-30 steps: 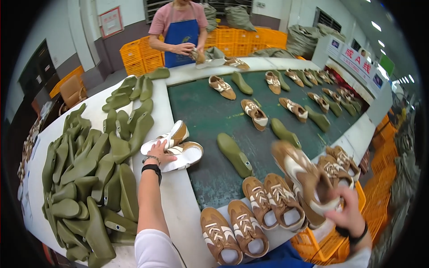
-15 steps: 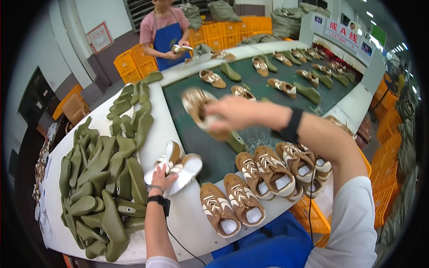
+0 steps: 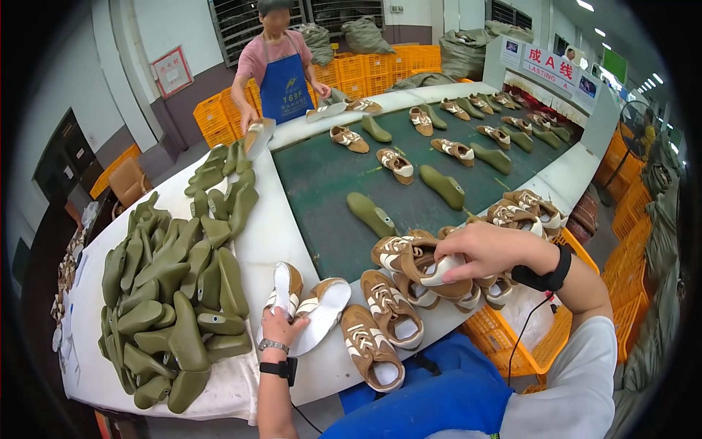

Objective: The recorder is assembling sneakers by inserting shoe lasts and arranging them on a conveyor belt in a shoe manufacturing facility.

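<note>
My left hand (image 3: 281,327) lies at the near edge of the white table, its fingers curled over two brown sneakers tipped to show pale soles (image 3: 327,306). My right hand (image 3: 484,252) grips a brown-and-white sneaker (image 3: 422,257) by its heel, above several others crowded on the table edge. Between my hands stand two upright laced sneakers (image 3: 371,347), side by side with white linings showing. Just beyond, a lone green shoe last (image 3: 370,214) rests on the dark green belt (image 3: 311,208); another last (image 3: 441,186) lies farther right.
A big heap of green lasts (image 3: 164,307) covers the left of the white table. Sneakers and lasts stand in rows along the belt. Across it, a co-worker in a blue apron (image 3: 284,89) holds a shoe. An orange crate (image 3: 545,351) sits below my right arm.
My right hand has brought the sneaker from over the belt down and right to the near group. My left hand stays on the tipped sneakers. The co-worker has reached toward the lasts.
</note>
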A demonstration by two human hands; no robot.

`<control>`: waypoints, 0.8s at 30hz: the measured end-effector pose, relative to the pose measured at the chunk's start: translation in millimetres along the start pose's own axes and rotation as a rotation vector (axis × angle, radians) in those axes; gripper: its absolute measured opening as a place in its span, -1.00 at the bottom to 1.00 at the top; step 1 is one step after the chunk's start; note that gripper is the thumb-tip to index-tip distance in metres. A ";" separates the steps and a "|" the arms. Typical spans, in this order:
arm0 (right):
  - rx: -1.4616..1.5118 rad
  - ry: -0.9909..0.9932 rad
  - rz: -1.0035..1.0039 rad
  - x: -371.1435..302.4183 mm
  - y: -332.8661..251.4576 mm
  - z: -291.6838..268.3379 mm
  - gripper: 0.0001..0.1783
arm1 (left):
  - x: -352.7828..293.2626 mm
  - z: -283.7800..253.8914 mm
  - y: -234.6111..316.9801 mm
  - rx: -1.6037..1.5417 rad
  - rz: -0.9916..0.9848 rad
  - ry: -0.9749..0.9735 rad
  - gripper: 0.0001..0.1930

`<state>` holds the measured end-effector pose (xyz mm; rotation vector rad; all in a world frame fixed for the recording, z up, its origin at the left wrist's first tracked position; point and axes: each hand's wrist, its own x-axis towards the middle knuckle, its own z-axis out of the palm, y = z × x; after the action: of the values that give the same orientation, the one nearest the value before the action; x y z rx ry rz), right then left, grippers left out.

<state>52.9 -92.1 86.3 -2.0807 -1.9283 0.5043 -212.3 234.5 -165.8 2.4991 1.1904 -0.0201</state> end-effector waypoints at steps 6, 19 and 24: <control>-0.016 -0.053 0.059 36.3 -2.6 -1.8 -0.57 | 4.8 10.3 -9.6 -0.001 0.000 0.161 -0.08; -0.153 0.013 0.150 224.5 81.3 2.8 -0.49 | 50.7 -16.8 7.7 0.051 -0.134 -0.078 0.21; -0.191 0.101 0.203 320.4 135.5 48.9 -0.52 | 48.5 -13.5 6.8 -0.007 -0.140 -0.029 0.18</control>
<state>174.0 213.0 -38.8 -2.3880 -1.7804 0.2569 -177.9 271.4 -159.3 2.3970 1.3483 -0.0886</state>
